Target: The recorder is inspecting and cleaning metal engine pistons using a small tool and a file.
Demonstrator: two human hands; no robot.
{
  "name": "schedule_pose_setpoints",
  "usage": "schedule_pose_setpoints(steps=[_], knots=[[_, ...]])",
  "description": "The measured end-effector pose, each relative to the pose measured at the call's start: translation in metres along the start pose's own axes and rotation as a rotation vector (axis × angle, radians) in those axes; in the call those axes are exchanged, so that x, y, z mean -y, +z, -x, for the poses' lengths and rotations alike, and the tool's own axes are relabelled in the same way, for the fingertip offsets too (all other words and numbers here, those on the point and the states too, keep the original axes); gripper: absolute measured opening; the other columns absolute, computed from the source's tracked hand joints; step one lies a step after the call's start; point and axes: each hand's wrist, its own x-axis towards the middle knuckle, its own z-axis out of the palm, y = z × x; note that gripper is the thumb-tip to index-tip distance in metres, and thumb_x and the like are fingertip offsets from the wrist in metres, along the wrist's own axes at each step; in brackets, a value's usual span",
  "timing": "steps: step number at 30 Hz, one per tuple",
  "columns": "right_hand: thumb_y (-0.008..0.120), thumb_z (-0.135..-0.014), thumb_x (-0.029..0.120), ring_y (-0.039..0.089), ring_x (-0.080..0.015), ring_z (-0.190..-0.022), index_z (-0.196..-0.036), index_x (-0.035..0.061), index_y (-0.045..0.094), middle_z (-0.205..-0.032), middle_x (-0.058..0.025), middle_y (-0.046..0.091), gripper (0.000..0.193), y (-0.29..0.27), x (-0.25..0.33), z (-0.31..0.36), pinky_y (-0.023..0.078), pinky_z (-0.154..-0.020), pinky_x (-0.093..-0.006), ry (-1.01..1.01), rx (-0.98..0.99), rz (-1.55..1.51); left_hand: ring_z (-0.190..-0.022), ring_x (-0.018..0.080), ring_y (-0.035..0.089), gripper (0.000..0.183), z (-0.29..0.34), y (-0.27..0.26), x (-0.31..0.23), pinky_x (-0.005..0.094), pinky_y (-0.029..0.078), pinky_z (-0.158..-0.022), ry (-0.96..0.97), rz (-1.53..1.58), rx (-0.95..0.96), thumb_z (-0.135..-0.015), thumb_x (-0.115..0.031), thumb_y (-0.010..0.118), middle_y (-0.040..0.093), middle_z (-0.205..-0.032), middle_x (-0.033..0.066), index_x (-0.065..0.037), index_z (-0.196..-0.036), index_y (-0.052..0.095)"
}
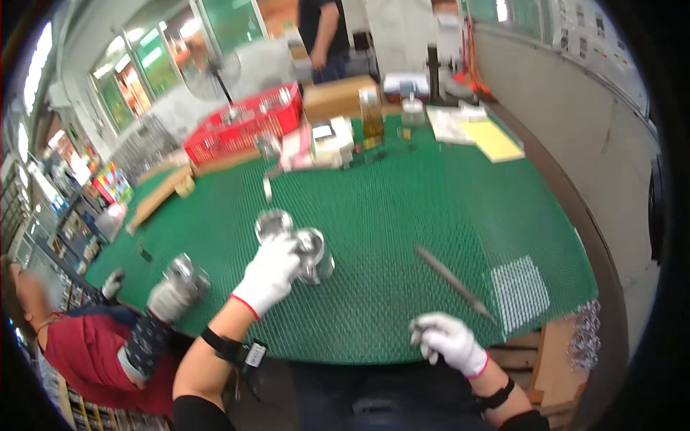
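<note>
Left hand (pixel 269 276) closed on shiny metalware (pixel 318 264) at green table (pixel 374 208), right hand (pixel 451 343) half-curled, blur hides whether empty; handling looks underway, unfinished, grey rod (pixel 453 280) lying untouched.

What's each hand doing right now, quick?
Left hand: closed on a shiny metal cylinder.
Right hand: fingers loosely curled; cannot tell whether it holds anything small.

Honestly nothing I can make out clearly here — the small white tag (pixel 255 355) on the black strap (pixel 223 348) round the left forearm (pixel 207 368) has dark lettering, and the wall sheets (pixel 600 32) at upper right carry print — all too small or blurred.
</note>
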Motion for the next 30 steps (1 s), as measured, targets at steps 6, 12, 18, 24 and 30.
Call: schedule_pose_setpoints(steps=[6, 12, 18, 24, 30], knots=[[0.059, -0.099, 0.026, 0.056, -0.0059, -0.061, -0.126, 0.0038, 0.054, -0.097, -0.0018, 0.064, 0.035, -0.018, -0.004, -0.025, 0.042, -0.043, -0.0179, -0.111, -0.347, -0.626, -0.119, 0.0390, 0.059, 0.020, 0.040, -0.020, -0.066, 0.0555, 0.045, -0.105, -0.023, 0.319, -0.201, -0.073, -0.008, 0.076, 0.066, -0.110, 0.0135, -0.004, -0.086, 0.063], [0.056, -0.094, 0.009, 0.061, -0.0153, -0.057, -0.132, 0.0103, 0.059, -0.084, -0.0049, 0.064, 0.037, 0.049, 0.038, -0.074, 0.051, -0.051, -0.0301, -0.319, 0.035, 0.693, -0.109, 0.0312, 0.060, 0.021, 0.032, 0.004, -0.085, 0.0394, 0.046, -0.097, -0.330, 0.796, -0.487, -0.097, -0.021, 0.059, 0.059, -0.119, 0.0188, -0.001, -0.100, 0.068], [0.061, -0.083, 0.011, 0.061, -0.0197, -0.060, -0.122, 0.0094, 0.063, -0.076, -0.0034, 0.057, 0.040, 0.049, 0.040, -0.092, 0.051, -0.052, -0.0317, -0.832, 0.015, 1.429, -0.068, 0.0197, 0.052, 0.001, 0.029, -0.010, -0.091, 0.0325, 0.044, -0.064, -0.386, 0.751, -0.310, -0.085, -0.001, 0.061, 0.053, -0.078, 0.0083, 0.000, -0.084, 0.061], [0.059, -0.082, 0.017, 0.060, -0.0145, -0.059, -0.114, 0.0078, 0.066, -0.075, -0.0005, 0.056, 0.034, 0.072, 0.043, -0.064, 0.051, -0.050, -0.0275, -0.639, 0.024, 1.540, -0.072, 0.0247, 0.055, 0.012, 0.065, -0.021, -0.117, 0.0377, 0.047, -0.068, -0.163, 0.531, -0.299, -0.078, -0.007, 0.072, 0.058, -0.080, 0.0054, -0.006, -0.089, 0.065], [0.056, -0.095, 0.022, 0.071, -0.0283, -0.098, -0.121, 0.0119, 0.069, -0.104, -0.0093, 0.074, 0.030, 0.043, 0.029, -0.055, 0.057, -0.086, -0.0381, -0.041, 0.398, 0.654, -0.079, 0.0256, 0.055, 0.038, 0.090, -0.021, -0.140, 0.0447, 0.050, -0.080, -0.031, 0.350, -0.127, -0.083, -0.043, 0.078, 0.054, -0.084, 0.0022, -0.009, -0.096, 0.068]])
